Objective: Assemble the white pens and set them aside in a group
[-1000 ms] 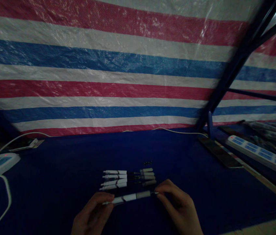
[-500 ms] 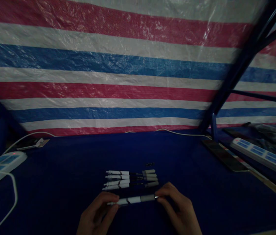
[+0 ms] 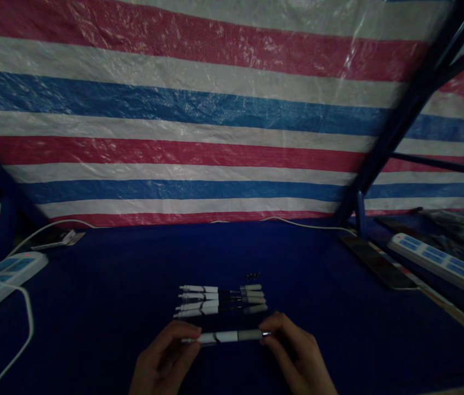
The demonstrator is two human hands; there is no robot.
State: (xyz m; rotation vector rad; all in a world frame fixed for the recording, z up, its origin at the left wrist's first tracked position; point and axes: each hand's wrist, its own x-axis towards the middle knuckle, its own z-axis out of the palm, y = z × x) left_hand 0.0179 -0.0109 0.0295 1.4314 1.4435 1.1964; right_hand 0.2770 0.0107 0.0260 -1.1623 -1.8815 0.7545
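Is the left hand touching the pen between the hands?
Touching. The head view shows the left hand pinching the pen by its white end, fingertips closed on it.

The person's two hands hold one pen (image 3: 219, 337) almost level: the left hand (image 3: 166, 352) pinches its white end, the right hand (image 3: 296, 348) its metal tip. Behind this pen, on the blue tabletop (image 3: 133, 274), are lying four white barrels (image 3: 211, 297), dark refills (image 3: 227, 299) and grey sleeves (image 3: 255, 300); farther behind it, small black pieces (image 3: 252, 276). A power strip (image 3: 441, 260) lies well right of the pen.
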